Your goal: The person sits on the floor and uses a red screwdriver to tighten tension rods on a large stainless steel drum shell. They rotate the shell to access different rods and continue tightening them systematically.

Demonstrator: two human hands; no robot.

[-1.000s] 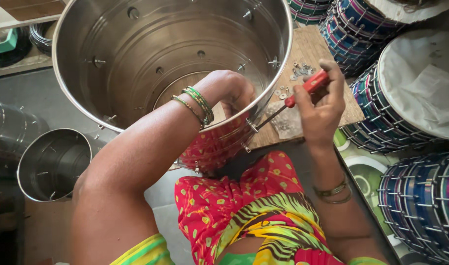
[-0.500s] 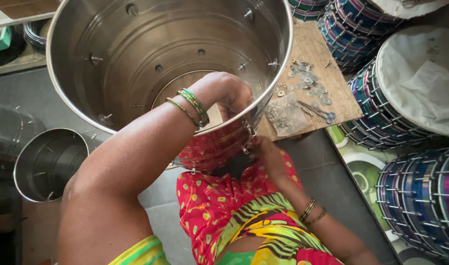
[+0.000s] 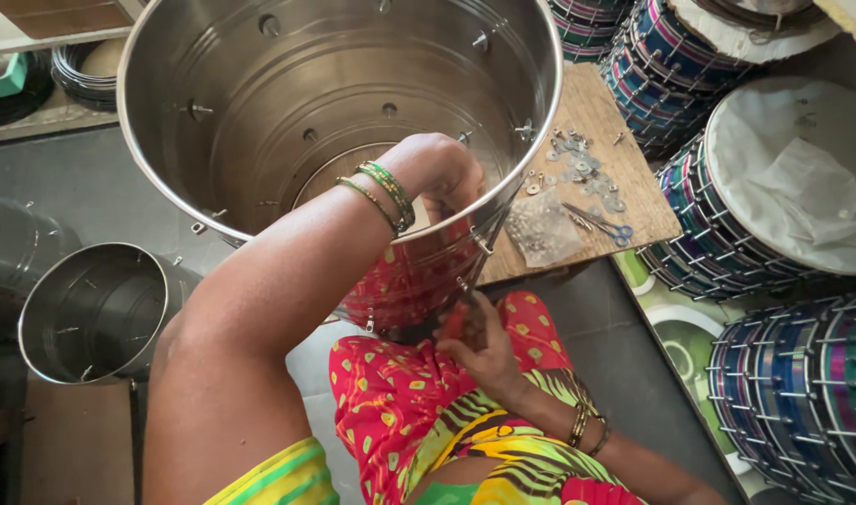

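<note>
The large steel drum shell (image 3: 287, 112) stood tilted toward the person, its open mouth facing up, and everything else is placed from it; the left hand (image 3: 442, 173) reached over the near rim and down inside the shell, fingers curled against the inner wall just below the rim, though the pictures do not show whether they pinched anything there; green and gold bangles (image 3: 383, 192) sat on that wrist, right at the rim's edge; the right hand (image 3: 484, 351) was outside the shell, low against its near outer wall, clenched around a red-handled screwdriver (image 3: 458, 323) whose tip pointed up at the wall, roughly opposite the left fingers, with the steel between the two hands; small bolts (image 3: 526, 126) stuck through holes around the shell's upper wall; just to the right of the shell lay a wooden board (image 3: 633, 201) carrying loose metal washers (image 3: 582, 168), a clear bag of small hardware (image 3: 540, 229) and a pair of blue-handled scissors (image 3: 601, 224); further right of the shell stood finished drums (image 3: 727, 187) with coloured bands; to the lower left of the shell stood a smaller steel shell (image 3: 96, 313), well apart from both hands.
</note>
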